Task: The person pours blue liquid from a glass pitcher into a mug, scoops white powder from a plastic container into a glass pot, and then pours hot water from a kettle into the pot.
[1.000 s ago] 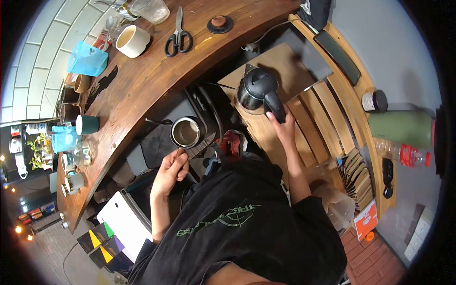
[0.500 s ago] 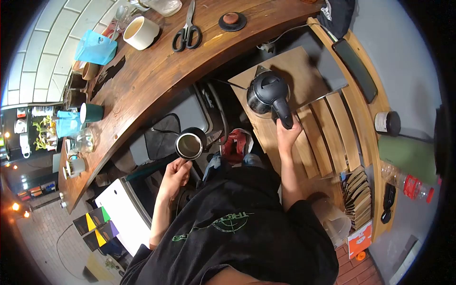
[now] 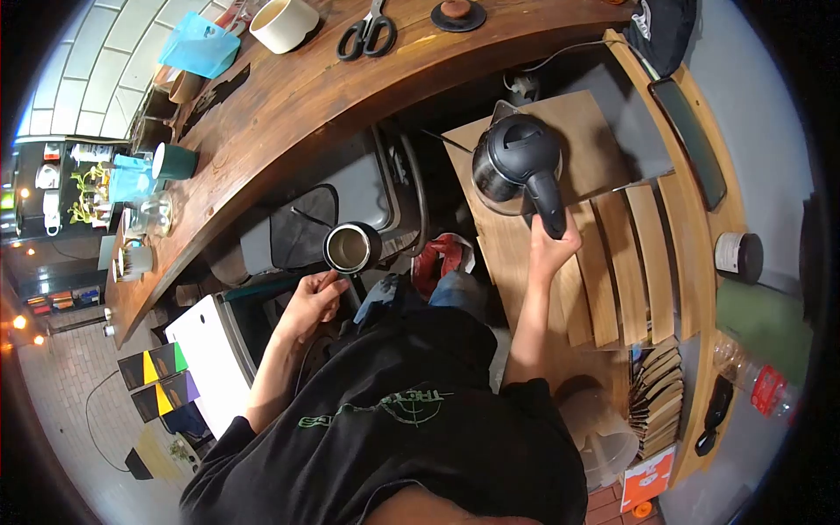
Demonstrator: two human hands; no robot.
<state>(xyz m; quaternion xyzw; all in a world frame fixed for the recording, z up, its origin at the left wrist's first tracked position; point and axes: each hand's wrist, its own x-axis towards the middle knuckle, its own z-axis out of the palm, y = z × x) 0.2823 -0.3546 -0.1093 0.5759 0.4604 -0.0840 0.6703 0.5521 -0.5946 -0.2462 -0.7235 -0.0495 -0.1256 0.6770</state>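
Observation:
My left hand (image 3: 313,304) is closed round the handle of a dark mug (image 3: 352,248) with a shiny metal rim. The mug is in the air and its open mouth faces me, showing a greyish inside. On the right, my right hand (image 3: 555,248) grips the black handle of an electric kettle (image 3: 518,156). The kettle has a black lid and a dark, glossy body. It stands upright over a wooden board on the slatted bench (image 3: 516,254), its spout pointing away from me.
A curved wooden counter (image 3: 289,131) arcs across the front, carrying scissors (image 3: 366,37), a cream cup (image 3: 283,24) and a green cup (image 3: 175,161). Along the right ledge lie a phone (image 3: 689,140) and a dark-lidded jar (image 3: 739,255). A clear plastic bin (image 3: 604,437) stands lower right.
My view has turned slightly, so the counter and bench sit differently in the frame. Both hands keep their hold on the mug and the kettle.

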